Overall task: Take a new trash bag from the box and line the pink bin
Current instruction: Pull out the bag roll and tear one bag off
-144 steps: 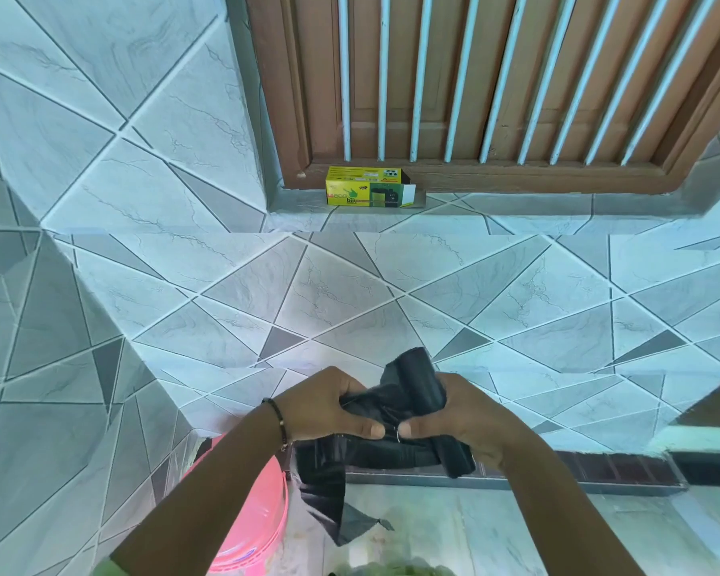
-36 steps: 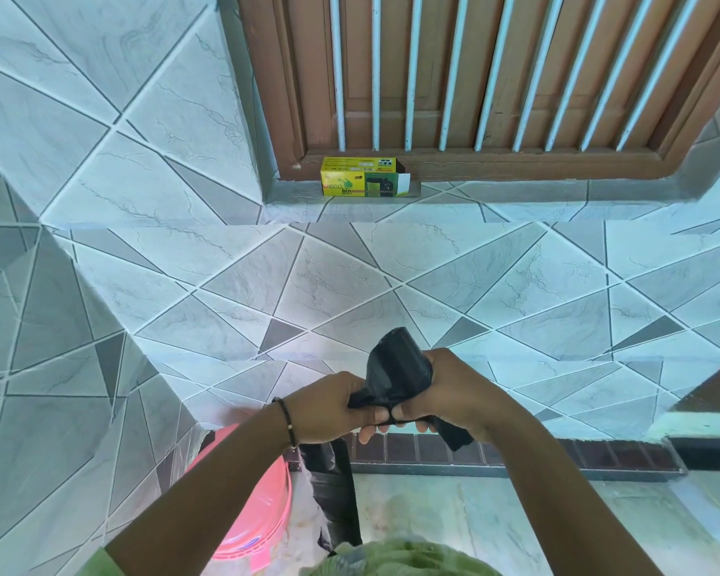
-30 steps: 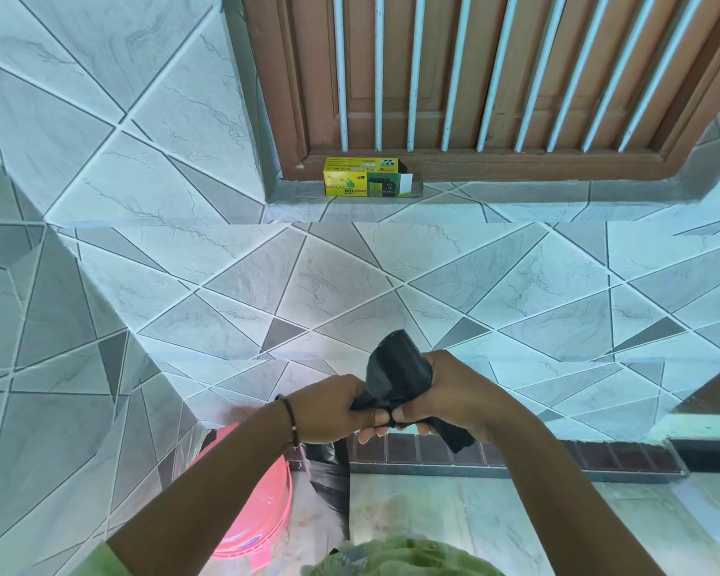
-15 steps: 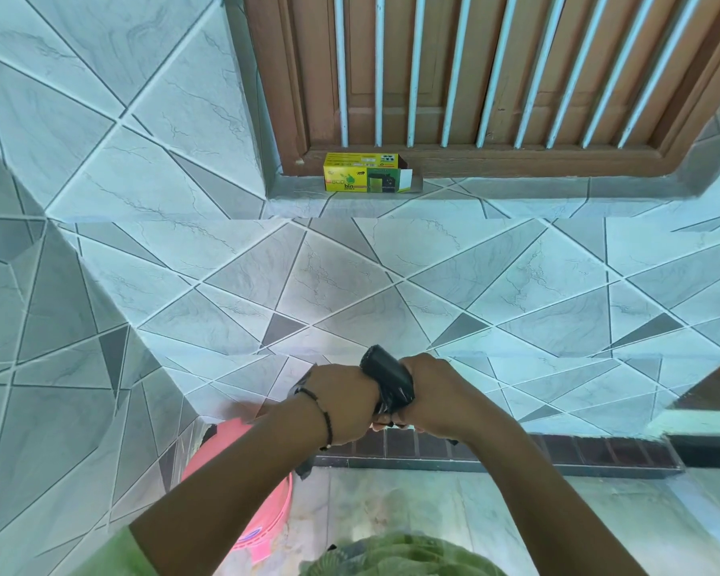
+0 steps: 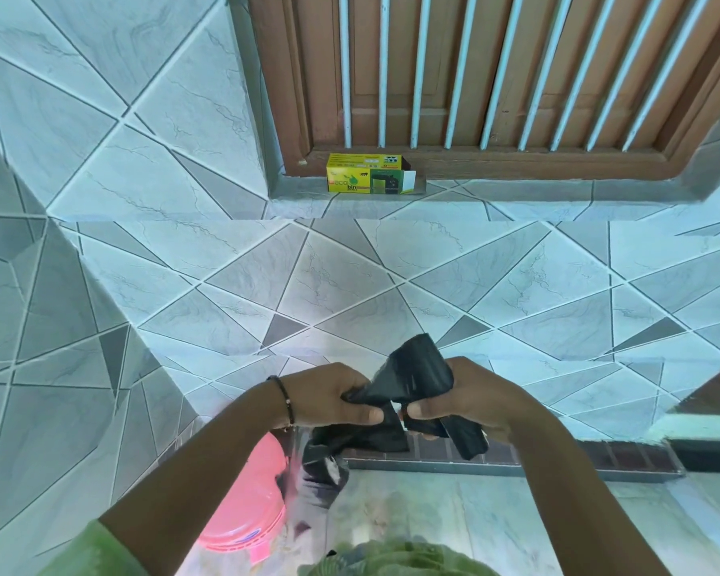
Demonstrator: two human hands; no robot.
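Observation:
A black trash bag (image 5: 412,378), still mostly folded, is held at chest height between both hands. My left hand (image 5: 329,394) pinches its left part, and my right hand (image 5: 470,403) grips the thicker folded roll. A loose end of the bag (image 5: 325,463) hangs down below my left hand. The pink bin (image 5: 246,505) stands on the floor below my left forearm, partly hidden by it. The yellow and green bag box (image 5: 368,174) lies on the window ledge, its right flap open.
A tiled wall fills the view ahead, with a tiled corner wall (image 5: 38,367) close on the left. A brown wooden window frame with white bars (image 5: 495,76) sits above the ledge. Dark floor trim (image 5: 558,455) runs along the wall's base.
My hands were pressed tightly together around the bag half a second ago. They have now drawn slightly apart and lower, and more of the bag shows, with an end hanging down.

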